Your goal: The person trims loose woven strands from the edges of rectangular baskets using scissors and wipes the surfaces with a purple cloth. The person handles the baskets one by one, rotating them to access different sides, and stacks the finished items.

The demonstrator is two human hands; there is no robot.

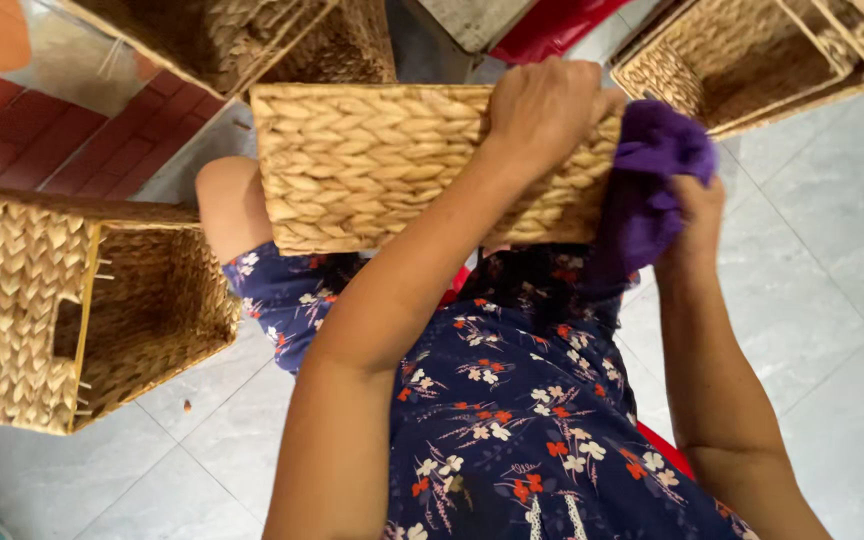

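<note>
- Woven from pale straw-coloured fibre, the rectangular basket [392, 165] lies across the person's lap, on the knees, with its flat plaited side facing up.
- The left hand [542, 110] lies on the basket's upper right part, fingers curled over the far edge and closed on it.
- The right hand [694, 215] is closed around a purple cloth [652, 170], which is pressed against the basket's right end.
- The cloth bunches above the right hand and hangs down beside the basket's corner.
- The person wears a dark blue floral dress [512, 400] and sits over a grey tiled floor [812, 300].
- A second woven basket [72, 310] lies on its side on the floor at left, its opening facing right.
- More woven baskets [742, 60] stand at the top right and top left.
</note>
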